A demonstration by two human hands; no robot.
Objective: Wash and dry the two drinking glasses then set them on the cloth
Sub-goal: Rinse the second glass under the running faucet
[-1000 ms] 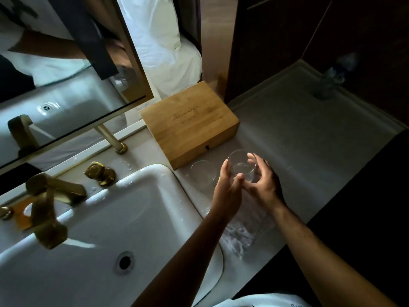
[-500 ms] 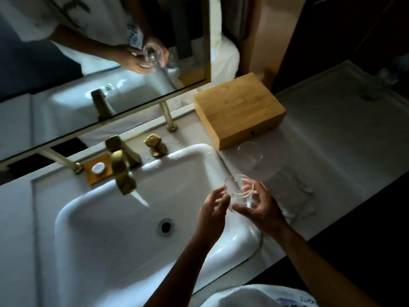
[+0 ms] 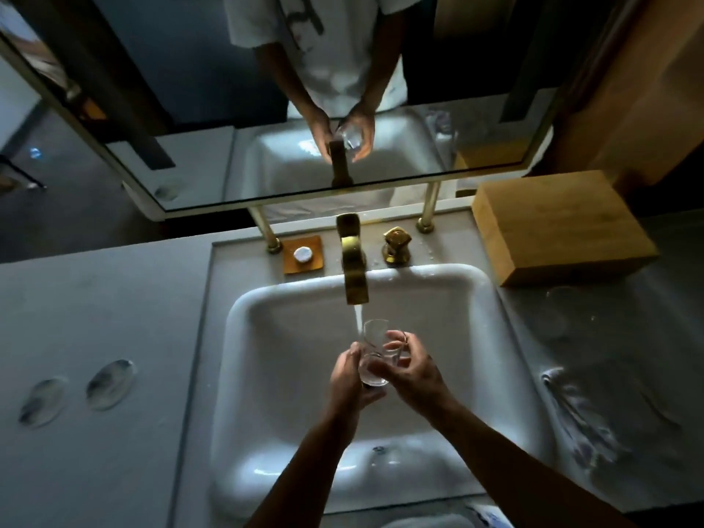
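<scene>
Over the sink (image 3: 266, 375): a clear drinking glass (image 3: 375, 356) sits under the stream from the brass faucet (image 3: 354, 268), tilted, mouth toward the spout.
Left hand (image 3: 348, 379): its grip wraps the lower wall and base of the glass.
Right hand (image 3: 413, 369): its grip closes on the far side near the rim, fingers curled around the wall.
Handling: thin, rigid glass, likely light but fragile; wet, so probably slick. Best taken round the wall with a palm under the base, never by the rim alone.
Second glass (image 3: 558, 312): faint on the desk (image 3: 95, 318), just beside the wooden box (image 3: 560, 226), well apart from the hands.
Cloth (image 3: 586, 409): dim and rumpled on the desk right of the sink; its edges are hard to trace.
Hidden: the base of the held glass behind the left palm, and how much water is in it. Whether the second glass stands upright or inverted I cannot tell.
</scene>
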